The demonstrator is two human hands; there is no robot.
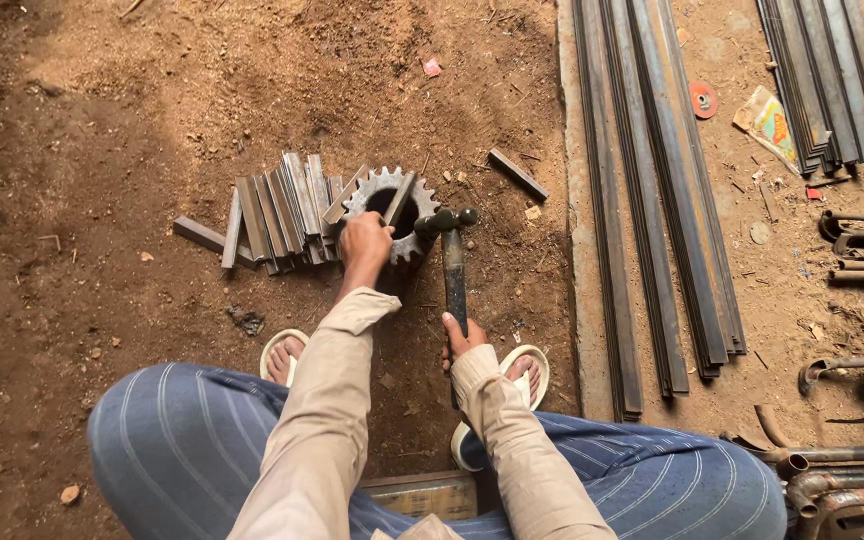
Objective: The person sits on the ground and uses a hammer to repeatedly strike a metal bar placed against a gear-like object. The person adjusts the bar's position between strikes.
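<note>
Head view: our left hand (364, 242) curls its fingers around 1 short metal strip (399, 199) propped in the gear (389, 213) hole on the dirt; our right hand (460, 335) grips the hammer (451, 262) handle tight.

Soft daylight, sharp, upper-left shade

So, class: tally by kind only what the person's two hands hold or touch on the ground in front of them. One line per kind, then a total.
Toothed gear wheel, under the left hand: 1
Short metal strip across the gear, by the left hand: 1
Ball-peen hammer, handle in the right hand: 1
Total: 3
</note>
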